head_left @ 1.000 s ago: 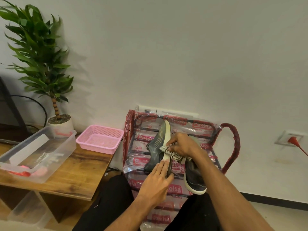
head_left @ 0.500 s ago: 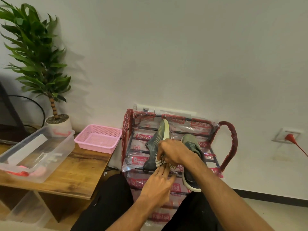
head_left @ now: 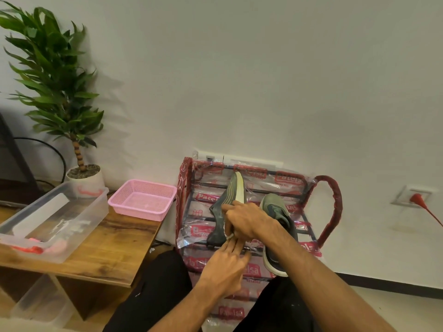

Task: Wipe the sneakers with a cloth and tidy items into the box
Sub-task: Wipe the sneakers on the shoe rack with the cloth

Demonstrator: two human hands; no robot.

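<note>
While the right hand (head_left: 249, 221) arches over a sneaker (head_left: 230, 196) tipped on edge on a plastic-wrapped rack (head_left: 332, 207), its fingers clamp a cloth (head_left: 228, 235) that is mostly hidden under the palm. The left hand (head_left: 224, 267) reaches up from below with its fingers straight at the sneaker's lower end. A clear box (head_left: 92, 212) sits on the tabletop (head_left: 119, 248), well apart.

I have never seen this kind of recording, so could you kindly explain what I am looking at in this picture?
No machine here: a person wears a camera on the head, looking down at their own two bare hands. The left hand, fingers straight, meets the lower end of a dark sneaker stood on edge; the right hand curls its grip round a cloth, mostly hidden, against that shoe. A second sneaker lies on the plastic-wrapped rack. On the wooden table sit a clear box and a pink basket.
</note>
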